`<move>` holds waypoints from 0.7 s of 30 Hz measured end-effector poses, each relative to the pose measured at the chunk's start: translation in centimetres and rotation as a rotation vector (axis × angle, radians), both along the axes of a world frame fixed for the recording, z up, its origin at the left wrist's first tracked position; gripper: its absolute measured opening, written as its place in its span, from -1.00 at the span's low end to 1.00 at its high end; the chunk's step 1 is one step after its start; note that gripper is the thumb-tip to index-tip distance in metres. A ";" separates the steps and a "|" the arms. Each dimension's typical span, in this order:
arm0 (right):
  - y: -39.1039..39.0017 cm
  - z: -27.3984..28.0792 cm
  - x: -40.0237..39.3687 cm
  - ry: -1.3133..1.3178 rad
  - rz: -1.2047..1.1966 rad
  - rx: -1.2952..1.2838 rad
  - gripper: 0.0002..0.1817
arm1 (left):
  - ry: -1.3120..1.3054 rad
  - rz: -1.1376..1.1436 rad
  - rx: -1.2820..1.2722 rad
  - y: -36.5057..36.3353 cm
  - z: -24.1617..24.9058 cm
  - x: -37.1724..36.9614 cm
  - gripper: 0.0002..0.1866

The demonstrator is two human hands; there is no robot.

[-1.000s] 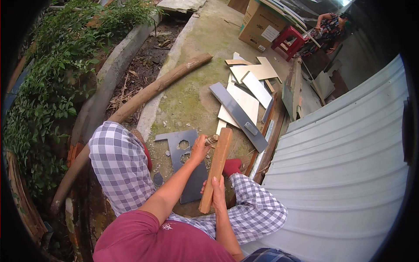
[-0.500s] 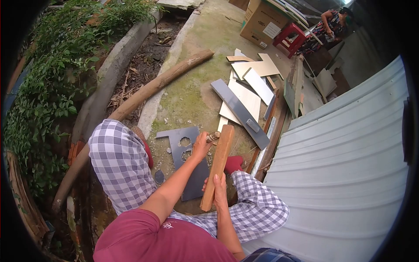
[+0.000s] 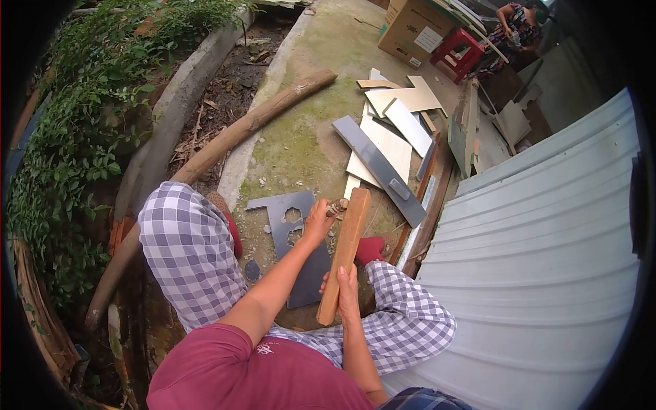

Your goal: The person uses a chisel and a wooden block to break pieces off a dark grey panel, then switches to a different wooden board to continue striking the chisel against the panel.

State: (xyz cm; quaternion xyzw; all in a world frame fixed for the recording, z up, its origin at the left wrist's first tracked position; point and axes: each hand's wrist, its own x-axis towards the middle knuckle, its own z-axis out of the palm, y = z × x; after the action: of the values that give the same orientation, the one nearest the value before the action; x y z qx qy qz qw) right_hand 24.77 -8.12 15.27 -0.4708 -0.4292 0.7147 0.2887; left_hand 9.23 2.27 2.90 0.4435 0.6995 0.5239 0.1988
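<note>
My left hand (image 3: pixel 319 223) is closed round a small, rough brownish object (image 3: pixel 336 208), whose end sits beside the upper part of a wooden block (image 3: pixel 347 253). What that object is cannot be made out. My right hand (image 3: pixel 347 290) grips the lower part of the block, with the thumb along its face. The block stands at a slant over my lap. Beneath my left forearm lies a dark grey board (image 3: pixel 311 273) with ragged holes, and a small dark grey piece (image 3: pixel 253 270) rests left of it.
White and grey boards (image 3: pixel 383 147) are piled ahead. A long wooden pole (image 3: pixel 260 123) crosses the left side. Corrugated metal sheet (image 3: pixel 533 260) borders the right. Farther back are a cardboard box (image 3: pixel 413 34), a red stool (image 3: pixel 459 53) and another person (image 3: pixel 523 31).
The view has shifted slightly. Both hands keep their holds, and the wooden block stands a little more upright. The person at the back has moved their arms.
</note>
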 end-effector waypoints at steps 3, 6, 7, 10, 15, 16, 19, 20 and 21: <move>0.0 -0.1 0.1 -0.003 -0.003 -0.002 -0.48 | -0.014 0.003 -0.010 -0.1 0.5 0.0 -0.61; 0.0 -0.2 0.0 -0.002 -0.007 -0.004 -0.49 | -0.009 0.003 -0.015 -0.2 0.7 0.1 -0.61; 0.0 -0.1 0.0 0.000 -0.009 -0.004 -0.50 | -0.009 0.002 -0.016 -0.2 0.6 0.1 -0.61; 0.0 -0.2 0.0 0.012 -0.016 -0.006 -0.51 | 0.012 0.008 -0.005 -0.1 0.4 0.2 -0.60; 0.0 -0.2 0.1 0.006 -0.012 -0.004 -0.52 | 0.018 0.007 0.010 0.0 -0.1 0.2 -0.59; 0.0 -0.2 0.1 0.004 -0.011 -0.005 -0.52 | 0.017 0.007 0.010 0.0 -0.1 0.2 -0.59; 0.0 0.0 0.0 0.009 -0.009 -0.006 -0.52 | 0.015 0.009 0.017 -0.1 0.0 0.2 -0.58; 0.0 0.0 0.0 0.009 -0.009 -0.007 -0.52 | 0.019 0.014 0.008 0.0 0.0 0.2 -0.58; 0.0 -0.1 0.0 0.007 -0.009 -0.005 -0.51 | 0.024 0.019 -0.001 0.0 0.1 0.2 -0.58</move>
State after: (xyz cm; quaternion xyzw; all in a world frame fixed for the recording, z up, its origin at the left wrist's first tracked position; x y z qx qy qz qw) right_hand 24.79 -8.09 15.21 -0.4710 -0.4243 0.7160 0.2924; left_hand 9.48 2.25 2.95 0.4430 0.7062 0.5202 0.1857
